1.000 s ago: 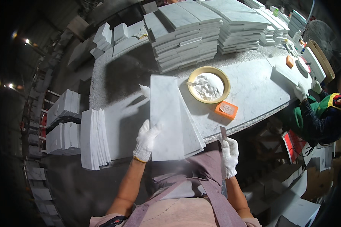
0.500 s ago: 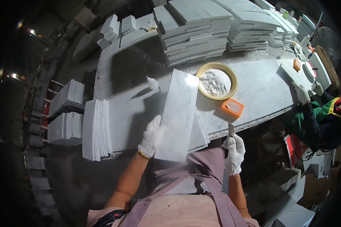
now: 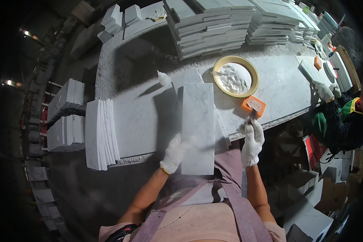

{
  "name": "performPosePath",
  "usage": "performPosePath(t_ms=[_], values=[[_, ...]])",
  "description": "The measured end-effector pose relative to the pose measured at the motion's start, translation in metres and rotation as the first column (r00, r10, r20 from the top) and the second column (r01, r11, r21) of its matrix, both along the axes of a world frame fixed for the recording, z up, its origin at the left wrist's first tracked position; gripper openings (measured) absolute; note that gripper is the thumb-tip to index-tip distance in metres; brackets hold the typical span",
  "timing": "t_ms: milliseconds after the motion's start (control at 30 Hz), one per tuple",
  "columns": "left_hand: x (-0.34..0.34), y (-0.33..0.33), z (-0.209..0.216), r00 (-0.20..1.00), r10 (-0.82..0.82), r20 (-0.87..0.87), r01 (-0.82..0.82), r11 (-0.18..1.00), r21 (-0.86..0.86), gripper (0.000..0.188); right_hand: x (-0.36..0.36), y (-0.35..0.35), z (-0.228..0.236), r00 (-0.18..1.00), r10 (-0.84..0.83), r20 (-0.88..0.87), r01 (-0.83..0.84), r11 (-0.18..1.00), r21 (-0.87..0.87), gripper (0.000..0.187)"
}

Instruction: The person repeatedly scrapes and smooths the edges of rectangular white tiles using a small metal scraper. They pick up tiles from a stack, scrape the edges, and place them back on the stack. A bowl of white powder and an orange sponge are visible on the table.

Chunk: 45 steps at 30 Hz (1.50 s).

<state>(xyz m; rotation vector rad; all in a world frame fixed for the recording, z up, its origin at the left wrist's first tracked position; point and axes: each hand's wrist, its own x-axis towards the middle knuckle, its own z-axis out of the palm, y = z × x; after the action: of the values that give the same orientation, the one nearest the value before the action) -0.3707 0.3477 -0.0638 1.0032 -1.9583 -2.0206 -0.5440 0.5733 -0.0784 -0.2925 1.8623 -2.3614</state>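
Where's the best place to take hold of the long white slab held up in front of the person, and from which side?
The white slab is probably best pinched along its long left edge, lower half, coming from the left: it is flat and thin, and the left hand grips there. The right hand holds a thin tool.

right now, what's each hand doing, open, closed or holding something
Left hand: closed on the left edge of a white slab.
Right hand: closed around a small dark tool.
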Motion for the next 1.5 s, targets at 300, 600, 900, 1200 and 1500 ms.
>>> performPosePath(t_ms=[300, 600, 900, 1200, 1500], values=[[-0.011, 0.006, 0.047, 0.829, 0.031, 0.558, 0.431, 0.598, -0.675, 0.052, -0.065, -0.077, 0.047, 0.858, 0.46, -0.229, -0.242, 0.755, 0.61, 0.042], [-0.007, 0.014, 0.04, 0.904, -0.017, 0.428, 0.28, 0.78, -0.559, 0.089, -0.078, -0.103, 0.049, 0.766, 0.581, -0.274, -0.189, 0.611, 0.768, 0.032], [-0.015, 0.022, 0.016, 0.982, 0.008, 0.191, 0.081, 0.888, -0.453, 0.098, -0.076, -0.106, 0.058, 0.753, 0.616, -0.232, -0.183, 0.534, 0.825, 0.033], [-0.018, 0.024, 0.015, 0.991, 0.069, 0.116, -0.023, 0.933, -0.359, 0.093, -0.075, -0.111, 0.045, 0.757, 0.577, -0.307, -0.114, 0.579, 0.807, 0.036], [-0.018, 0.026, 0.013, 0.992, 0.096, 0.084, -0.066, 0.95, -0.305, 0.09, -0.063, -0.102, 0.046, 0.713, 0.645, -0.275, -0.133, 0.509, 0.85, 0.043]])
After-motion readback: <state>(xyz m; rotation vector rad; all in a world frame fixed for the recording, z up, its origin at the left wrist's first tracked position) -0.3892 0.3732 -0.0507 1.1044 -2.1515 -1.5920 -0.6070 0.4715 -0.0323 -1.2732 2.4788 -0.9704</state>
